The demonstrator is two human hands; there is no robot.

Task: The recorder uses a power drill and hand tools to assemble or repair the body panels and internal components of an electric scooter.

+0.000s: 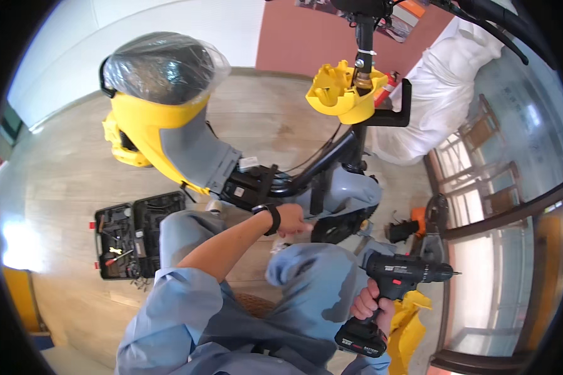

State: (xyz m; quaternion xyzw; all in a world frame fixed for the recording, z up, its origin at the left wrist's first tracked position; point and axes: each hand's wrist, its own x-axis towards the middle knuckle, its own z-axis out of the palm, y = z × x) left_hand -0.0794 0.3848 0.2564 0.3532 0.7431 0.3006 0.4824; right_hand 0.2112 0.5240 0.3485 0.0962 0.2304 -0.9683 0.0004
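Observation:
My right hand grips a black cordless drill with a red switch and a bit pointing right. Above my lap, my left hand, with a black watch on the wrist, is open, its fingers partly curled and index finger extended, beside the lower black frame of an electric scooter. No object shows in it. The scooter has a yellow-and-grey seat body under a plastic-covered seat, a grey plastic part low on the frame and a yellow housing on the steering column. Its handlebar is cut off at the top.
An open black toolbox lies on the floor at left. A white wrapped bundle and red extinguisher stand behind the steering column. A yellow plastic part lies right of my leg, with orange-and-black items near the glazed frames at right.

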